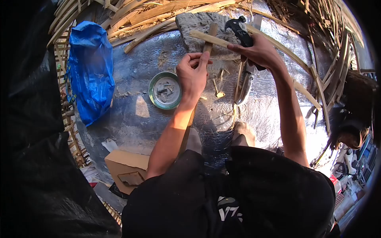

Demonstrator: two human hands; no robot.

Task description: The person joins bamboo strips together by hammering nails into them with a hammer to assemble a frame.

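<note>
My left hand [193, 75] is closed round a long brown wooden strip [210, 39], which runs from the grey block down past my forearm. My right hand [262, 51] grips a black hammer [237, 29], its head raised over the block's right side. A paler wooden strip [208, 38] crosses the brown one; its right end meets my right fingertips, and I cannot tell whether they pinch it. Beneath both strips lies the rough grey block [190, 25]. Left of my left hand stands a round green-rimmed dish [152, 92] with small dark pieces in it.
A long blade-like tool [247, 85] lies below my right hand. Blue plastic [91, 75] is at the left, a cardboard box [131, 160] at lower left. Split wooden strips [147, 16] line the back and right. My feet [245, 133] rest on the silvery sheet [131, 107].
</note>
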